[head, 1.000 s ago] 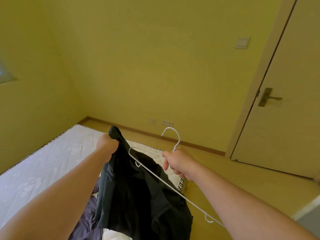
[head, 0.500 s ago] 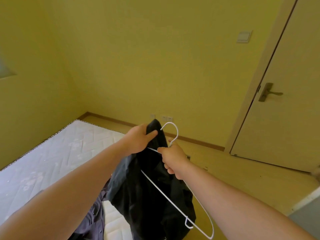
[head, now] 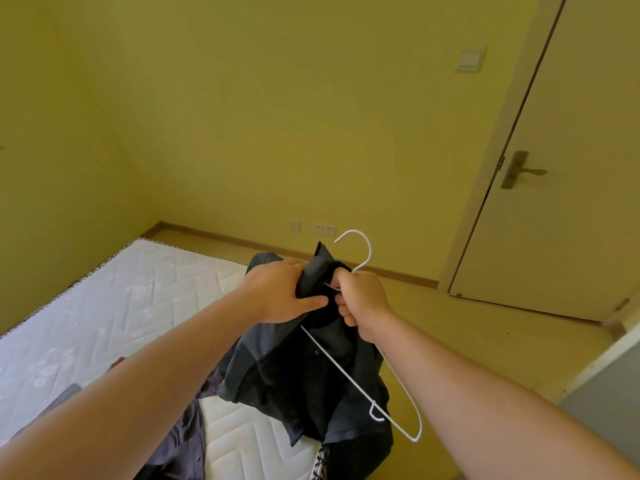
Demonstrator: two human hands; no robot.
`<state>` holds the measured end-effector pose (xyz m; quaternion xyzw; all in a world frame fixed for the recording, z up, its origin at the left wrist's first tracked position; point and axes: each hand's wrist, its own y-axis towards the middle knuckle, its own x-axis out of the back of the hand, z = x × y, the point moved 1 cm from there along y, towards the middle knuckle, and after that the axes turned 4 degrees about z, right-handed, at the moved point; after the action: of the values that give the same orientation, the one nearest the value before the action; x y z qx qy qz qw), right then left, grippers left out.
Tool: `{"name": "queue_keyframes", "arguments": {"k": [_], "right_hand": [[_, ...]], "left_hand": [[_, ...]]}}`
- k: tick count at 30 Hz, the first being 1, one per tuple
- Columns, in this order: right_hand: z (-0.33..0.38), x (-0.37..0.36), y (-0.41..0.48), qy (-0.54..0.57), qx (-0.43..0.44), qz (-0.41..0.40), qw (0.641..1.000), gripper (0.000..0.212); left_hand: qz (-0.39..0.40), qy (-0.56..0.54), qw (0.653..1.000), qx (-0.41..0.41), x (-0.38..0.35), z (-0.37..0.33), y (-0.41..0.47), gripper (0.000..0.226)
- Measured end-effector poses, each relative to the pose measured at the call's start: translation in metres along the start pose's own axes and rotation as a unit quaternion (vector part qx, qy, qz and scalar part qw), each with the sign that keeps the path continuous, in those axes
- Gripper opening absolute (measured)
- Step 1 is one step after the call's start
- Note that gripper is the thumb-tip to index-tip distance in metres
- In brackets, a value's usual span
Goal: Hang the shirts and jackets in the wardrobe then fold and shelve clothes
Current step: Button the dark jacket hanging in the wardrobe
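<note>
Hanging step under way: left hand (head: 284, 292) pinches the dark shirt (head: 298, 368) collar, held above the mattress (head: 114, 306), right hand (head: 363, 303) clenched on the white hanger (head: 360, 379) neck; next, likely seat the free hanger arm inside the shoulder.

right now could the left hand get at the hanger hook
Probably yes. The hanger's hook stands bare above the right hand, close to the left hand, with only a flap of shirt between. But the left hand grips that shirt, so it would have to let go first.
</note>
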<state>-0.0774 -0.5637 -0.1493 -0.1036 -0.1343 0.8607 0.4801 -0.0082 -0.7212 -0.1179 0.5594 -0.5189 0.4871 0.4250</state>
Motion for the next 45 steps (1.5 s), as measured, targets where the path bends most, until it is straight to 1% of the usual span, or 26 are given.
{"name": "queue_keyframes", "arguments": {"k": [1,2,3,4,5,6,7,8,10,12,14,16,19,23,26,29,30,32,33,35,37,38,39,40,42,45], "right_hand": [[0.001,0.002,-0.001,-0.003,0.012,0.003,1.000,0.024],[0.002,0.005,-0.002,-0.004,0.025,0.005,1.000,0.026],[0.003,0.007,-0.004,-0.001,0.039,0.008,0.999,0.027],[0.003,0.011,-0.006,0.005,0.052,0.013,0.999,0.027],[0.003,0.014,-0.009,0.015,0.061,0.023,0.998,0.023],[0.004,0.018,-0.011,0.033,0.062,0.039,0.997,0.016],[0.006,0.022,-0.013,0.061,0.052,0.057,0.995,0.010],[0.007,0.028,-0.014,0.093,0.036,0.071,0.992,0.008],[0.007,0.039,-0.015,0.155,0.014,0.073,0.985,0.015],[0.009,0.046,-0.016,0.215,0.012,0.048,0.975,0.022],[0.010,0.048,-0.016,0.286,0.019,0.024,0.958,0.035],[0.011,0.048,-0.016,0.339,0.014,0.005,0.940,0.032],[0.011,0.050,-0.015,0.344,0.017,-0.033,0.938,0.016],[0.008,0.052,-0.014,0.334,0.017,-0.051,0.941,0.020],[0.007,0.054,-0.012,0.297,0.019,-0.041,0.954,0.023],[0.010,0.055,-0.011,0.217,0.040,0.017,0.975,0.021],[0.009,0.057,-0.010,0.170,0.046,0.035,0.984,0.021],[0.007,0.061,-0.010,0.012,0.038,0.057,0.998,0.024],[0.004,0.064,-0.010,-0.072,0.018,0.069,0.995,0.027],[-0.007,0.068,-0.009,-0.197,-0.048,0.123,0.971,0.030],[-0.019,0.066,-0.009,-0.303,-0.103,0.165,0.933,0.021],[-0.024,0.065,-0.007,-0.371,-0.100,0.161,0.909,0.020],[-0.028,0.063,-0.003,-0.427,-0.078,0.145,0.889,0.027],[-0.029,0.060,0.000,-0.452,-0.050,0.122,0.882,0.033],[-0.024,0.053,0.005,-0.426,-0.022,0.069,0.902,0.036],[-0.005,0.048,0.014,-0.362,0.012,-0.024,0.932,0.036]], "left_hand": [[-0.048,0.101,0.993,-0.028,-0.002,0.000,0.001,0.054],[-0.083,0.158,0.983,-0.047,-0.004,-0.002,0.003,0.062],[-0.097,0.163,0.980,-0.064,-0.005,-0.003,0.007,0.068],[-0.093,0.126,0.985,-0.074,-0.006,-0.005,0.010,0.070],[-0.085,0.054,0.991,-0.083,-0.008,-0.007,0.013,0.070],[-0.088,-0.006,0.992,-0.086,-0.009,-0.008,0.015,0.068],[-0.107,-0.035,0.990,-0.086,-0.011,-0.010,0.017,0.069],[-0.127,-0.041,0.988,-0.076,-0.012,-0.012,0.020,0.072],[-0.146,-0.026,0.988,-0.050,-0.014,-0.021,0.023,0.081],[-0.171,-0.006,0.984,-0.045,-0.014,-0.034,0.026,0.082],[-0.174,0.023,0.983,-0.045,-0.013,-0.048,0.029,0.086],[-0.181,0.047,0.981,-0.053,-0.014,-0.057,0.031,0.086],[-0.190,0.062,0.978,-0.064,-0.017,-0.066,0.030,0.084],[-0.209,0.055,0.975,-0.052,-0.021,-0.071,0.027,0.084],[-0.237,0.033,0.969,-0.056,-0.023,-0.073,0.024,0.079],[-0.253,0.019,0.965,-0.074,-0.020,-0.071,0.021,0.069],[-0.252,0.015,0.964,-0.081,-0.017,-0.069,0.020,0.068],[-0.246,0.015,0.966,-0.080,-0.009,-0.064,0.019,0.070],[-0.244,0.017,0.967,-0.075,-0.003,-0.061,0.018,0.074],[-0.244,0.010,0.967,-0.070,0.008,-0.052,0.016,0.081],[-0.246,0.000,0.967,-0.068,0.020,-0.044,0.014,0.081],[-0.247,-0.001,0.967,-0.062,0.026,-0.040,0.013,0.083],[-0.250,-0.002,0.967,-0.054,0.030,-0.036,0.012,0.084],[-0.256,-0.002,0.965,-0.048,0.034,-0.032,0.011,0.086],[-0.264,0.004,0.964,-0.032,0.038,-0.023,0.008,0.090],[-0.218,0.028,0.975,-0.015,0.040,-0.009,0.003,0.092]]}}
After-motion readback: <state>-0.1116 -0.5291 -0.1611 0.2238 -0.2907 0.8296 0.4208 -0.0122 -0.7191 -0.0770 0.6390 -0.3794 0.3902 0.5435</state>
